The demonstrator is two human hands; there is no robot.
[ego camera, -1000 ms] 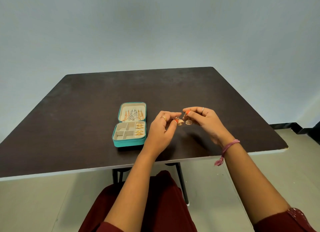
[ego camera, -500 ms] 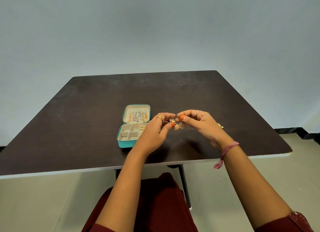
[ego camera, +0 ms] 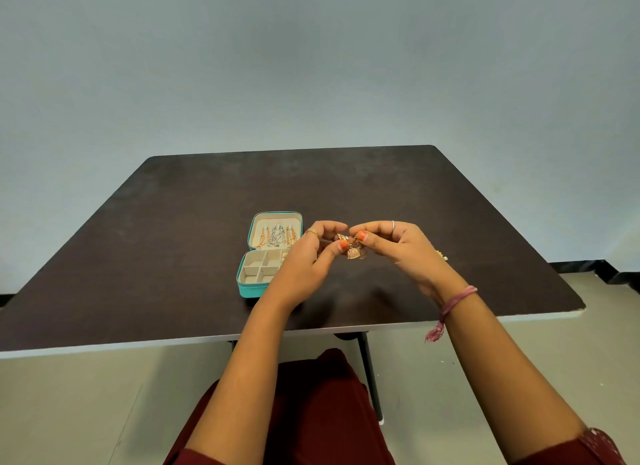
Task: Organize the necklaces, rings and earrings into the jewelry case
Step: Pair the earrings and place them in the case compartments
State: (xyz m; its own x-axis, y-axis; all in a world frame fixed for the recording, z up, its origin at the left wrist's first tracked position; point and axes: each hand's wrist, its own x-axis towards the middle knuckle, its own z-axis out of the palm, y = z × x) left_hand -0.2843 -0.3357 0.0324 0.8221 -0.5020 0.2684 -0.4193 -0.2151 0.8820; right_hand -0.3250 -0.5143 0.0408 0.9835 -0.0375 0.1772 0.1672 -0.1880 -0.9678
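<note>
Head view: your left hand (ego camera: pixel 308 256) and right hand (ego camera: pixel 398 246) meet above the table (ego camera: pixel 173 256), just right of the open jewelry case (ego camera: pixel 268 256). Both hands pinch small gold bell-shaped earrings (ego camera: pixel 354 252) between thumb and fingertips; the earrings hang side by side below your thumbs. It is not clear whether the two pieces are joined or separate.

Step in hand, as judged: you are handling a pair of earrings before storing them. The case lid holds necklaces (ego camera: pixel 277 236) hung in a row. The tray below is divided into compartments; the near-left ones show bare lining, and the right column is largely hidden behind your left hand.

Next move, as judged:
1. Keep a light pinch on each earring so the hanging parts do not tangle.
2. Carry the earrings left to the tray.
3. Lower them into a free compartment and release only once they rest on the lining.

A small gold item (ego camera: pixel 440 255) lies on the table beyond your right wrist; its type cannot be told.

The table is dark brown with a pale front edge. A plain blue-grey wall stands behind it, over a light floor.
</note>
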